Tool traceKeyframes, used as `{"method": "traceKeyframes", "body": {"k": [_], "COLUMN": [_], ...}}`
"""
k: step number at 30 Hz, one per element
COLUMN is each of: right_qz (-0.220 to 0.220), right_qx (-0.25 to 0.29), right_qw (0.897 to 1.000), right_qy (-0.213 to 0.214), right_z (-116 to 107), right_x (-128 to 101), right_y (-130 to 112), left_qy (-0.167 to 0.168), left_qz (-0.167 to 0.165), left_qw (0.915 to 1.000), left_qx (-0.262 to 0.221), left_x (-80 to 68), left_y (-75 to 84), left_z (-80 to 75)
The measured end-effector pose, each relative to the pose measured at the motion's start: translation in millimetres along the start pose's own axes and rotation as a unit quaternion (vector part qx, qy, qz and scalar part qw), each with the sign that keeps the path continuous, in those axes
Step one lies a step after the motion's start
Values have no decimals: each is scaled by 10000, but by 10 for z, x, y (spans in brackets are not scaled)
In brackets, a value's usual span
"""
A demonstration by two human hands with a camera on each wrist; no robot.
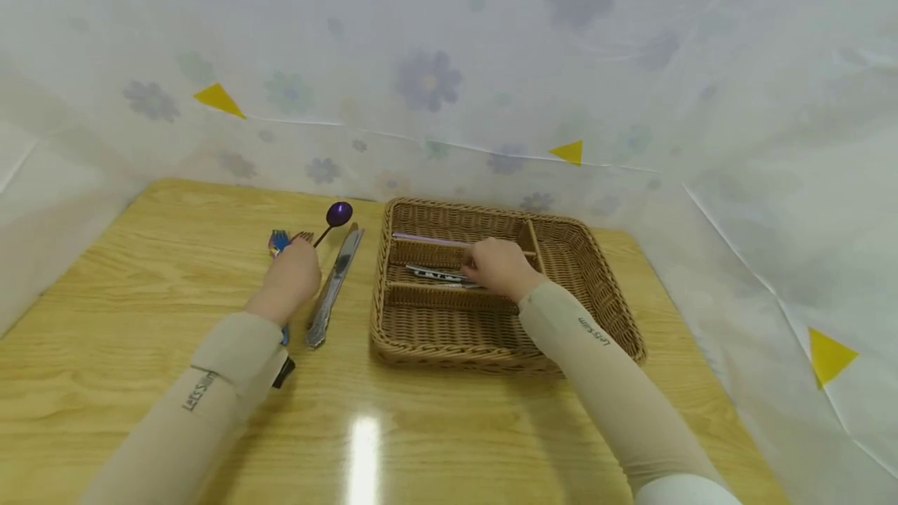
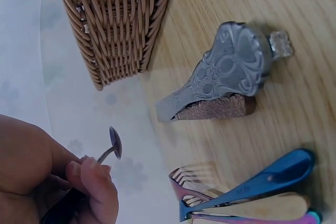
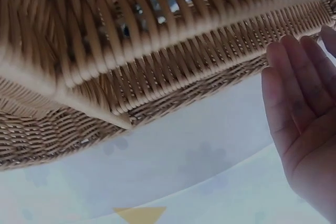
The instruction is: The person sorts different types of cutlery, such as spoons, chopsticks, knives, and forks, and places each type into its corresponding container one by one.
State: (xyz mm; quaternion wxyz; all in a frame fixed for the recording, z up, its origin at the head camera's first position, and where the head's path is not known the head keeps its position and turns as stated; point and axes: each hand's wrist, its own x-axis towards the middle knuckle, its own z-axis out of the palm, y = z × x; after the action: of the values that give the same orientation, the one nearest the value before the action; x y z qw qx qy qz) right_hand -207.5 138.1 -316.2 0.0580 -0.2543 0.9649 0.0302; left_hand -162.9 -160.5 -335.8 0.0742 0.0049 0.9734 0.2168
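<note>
The left hand rests on the wooden surface with its fingers curled round the dark handle of a purple spoon, whose bowl lies just beyond the fingertips; the left wrist view shows thumb and finger pinching that thin handle. Just to its right lies an ornate silver knife, handle toward the person, with a second, coppery piece tucked under it in the wrist view. Under and to the left of the hand lie a blue fork and other coloured forks, their tines past the knuckles.

The right hand is inside the wicker cutlery basket, over the middle long slot, where silver cutlery lies just to its left. A pale purple utensil lies in the slot beyond it. In the right wrist view the fingers are straight and relaxed, holding nothing.

The likeliest slip, I judge, is with the spoon: the pinch is on a thin, smooth handle far from the bowl, so it could swivel or drop. The left sleeve lies over the fork handles and could drag them. The right hand could also nudge the light basket across the glossy surface.

Both sleeves carry print that seems to read "Let's Slim".
</note>
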Motion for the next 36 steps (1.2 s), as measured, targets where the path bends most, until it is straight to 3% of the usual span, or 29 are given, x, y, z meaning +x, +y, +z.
{"method": "traceKeyframes", "body": {"k": [12,28,36], "right_qz": [-90,-427,-628], "right_qx": [18,89,67], "right_qw": [10000,9989,9967], "right_qy": [21,178,516], "right_z": [-112,-235,-291], "right_x": [-18,-22,0], "right_y": [-91,-376,-548], "left_qy": [-28,281,212], "left_qz": [-156,646,1116], "left_qw": [9999,9975,9935], "left_qx": [1,59,66], "left_x": [-87,-216,-281], "left_y": [114,283,446], "left_z": [-61,-90,-40]}}
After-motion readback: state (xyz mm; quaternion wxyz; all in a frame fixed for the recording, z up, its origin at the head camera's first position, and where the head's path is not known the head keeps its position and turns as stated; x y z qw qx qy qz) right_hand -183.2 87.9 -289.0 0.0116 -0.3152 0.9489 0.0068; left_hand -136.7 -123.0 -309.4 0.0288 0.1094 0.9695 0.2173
